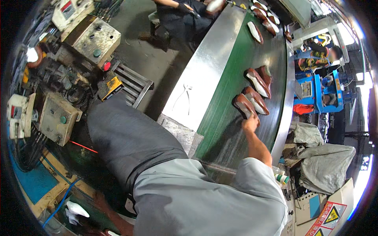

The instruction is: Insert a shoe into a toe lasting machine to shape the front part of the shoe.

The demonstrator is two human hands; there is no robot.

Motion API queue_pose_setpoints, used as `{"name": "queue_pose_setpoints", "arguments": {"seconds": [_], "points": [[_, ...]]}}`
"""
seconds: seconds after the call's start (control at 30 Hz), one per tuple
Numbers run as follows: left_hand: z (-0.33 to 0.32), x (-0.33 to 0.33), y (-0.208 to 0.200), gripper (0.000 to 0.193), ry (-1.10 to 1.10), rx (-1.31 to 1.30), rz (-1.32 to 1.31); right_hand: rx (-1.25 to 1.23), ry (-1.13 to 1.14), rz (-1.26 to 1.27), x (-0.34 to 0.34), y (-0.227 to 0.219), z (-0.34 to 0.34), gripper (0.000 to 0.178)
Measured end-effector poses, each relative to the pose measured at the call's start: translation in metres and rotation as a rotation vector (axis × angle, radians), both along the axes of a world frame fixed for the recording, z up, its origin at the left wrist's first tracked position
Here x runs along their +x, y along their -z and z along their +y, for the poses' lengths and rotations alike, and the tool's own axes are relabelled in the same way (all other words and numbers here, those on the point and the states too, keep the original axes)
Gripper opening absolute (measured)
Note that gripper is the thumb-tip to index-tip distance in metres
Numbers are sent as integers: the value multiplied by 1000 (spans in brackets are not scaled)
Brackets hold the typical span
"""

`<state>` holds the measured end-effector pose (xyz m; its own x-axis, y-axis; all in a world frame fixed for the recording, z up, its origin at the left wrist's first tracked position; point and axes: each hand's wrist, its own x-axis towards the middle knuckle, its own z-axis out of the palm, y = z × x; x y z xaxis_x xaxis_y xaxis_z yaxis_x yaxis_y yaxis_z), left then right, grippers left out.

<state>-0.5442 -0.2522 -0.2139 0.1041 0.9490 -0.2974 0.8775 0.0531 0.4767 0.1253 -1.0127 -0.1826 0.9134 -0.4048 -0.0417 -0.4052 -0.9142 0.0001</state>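
Note:
My right arm reaches forward over the green conveyor belt (214, 114). At its end my right hand (251, 123) is closed on the near end of a brown shoe upper (243, 103) with a pale underside. Right beside that one lie another brown shoe upper (256, 104) and, farther on, a pair more (258, 84). My left forearm (112, 214) shows dimly in shadow at the lower left; its fingers cannot be made out. A white, shoe-shaped piece (78, 209) is near that arm.
Pliers (186, 96) lie on the metal ledge (201, 74) left of the belt. Machine control boxes (59, 118) crowd the left side. A co-worker (183, 19) handles a shoe at the far end. Grey covers (325, 165) drape equipment at right; a blue frame (327, 94) stands beyond.

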Motion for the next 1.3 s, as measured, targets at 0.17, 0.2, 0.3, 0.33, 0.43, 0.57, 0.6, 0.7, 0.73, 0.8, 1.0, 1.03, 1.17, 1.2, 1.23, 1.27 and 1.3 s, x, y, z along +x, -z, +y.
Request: {"name": "queue_pose_setpoints", "arguments": {"seconds": [0.17, 0.2, 0.3, 0.33, 0.43, 0.57, 0.6, 0.7, 0.73, 0.8, 1.0, 1.03, 1.17, 1.2, 1.23, 1.27, 1.3], "points": [[20, 214, 14, 32, 536, -76, -306, -196, -120, -42, 22, 12, -162, 97], [31, 243, -17, 34, 584, -131, -278, 1, -154, 62, 31, 23, -145, 96], [8, 332, -72, 33, 617, -117, -358, 174, -187, 297, 56, 27, -80, 102], [-6, 360, -84, 32, 659, -109, -414, 128, -177, 394, 58, 23, -67, 108], [-61, 460, -85, 31, 812, -186, -513, 652, -125, 199, 18, 43, -67, 117], [-158, 569, -87, 32, 932, -521, -752, 943, 79, -115, -25, 63, -8, 109], [-181, 586, -85, 33, 941, -603, -869, 1056, 99, -143, -31, 62, 6, 105], [-221, 621, -111, 37, 1158, -465, -858, 1292, 46, -11, -35, 20, 92, 86], [-220, 628, -117, 41, 1230, -489, -781, 1379, 109, 12, -39, 1, 132, 85], [-226, 641, -151, 48, 1233, -482, -839, 1454, -47, 177, -36, -42, 195, 84], [-132, 615, -161, 25, 1115, 110, -876, 1538, -659, 560, -41, -113, 374, 104], [-111, 600, -163, 23, 1054, 203, -843, 1540, -767, 551, -43, -110, 398, 102], [-41, 532, -158, 33, 849, 229, -597, 1594, -814, 882, -52, -118, 478, 92], [-33, 520, -155, 33, 815, 234, -590, 1582, -834, 916, -54, -112, 489, 92], [-29, 507, -151, 41, 653, -54, -858, 1603, -786, 962, -56, -101, 499, 90], [-29, 492, -144, 50, 471, -343, -1111, 1624, -729, 1008, -60, -92, 505, 88], [-33, 472, -136, 65, 274, -675, -1298, 1624, -680, 1000, -68, -93, 514, 86]]}}
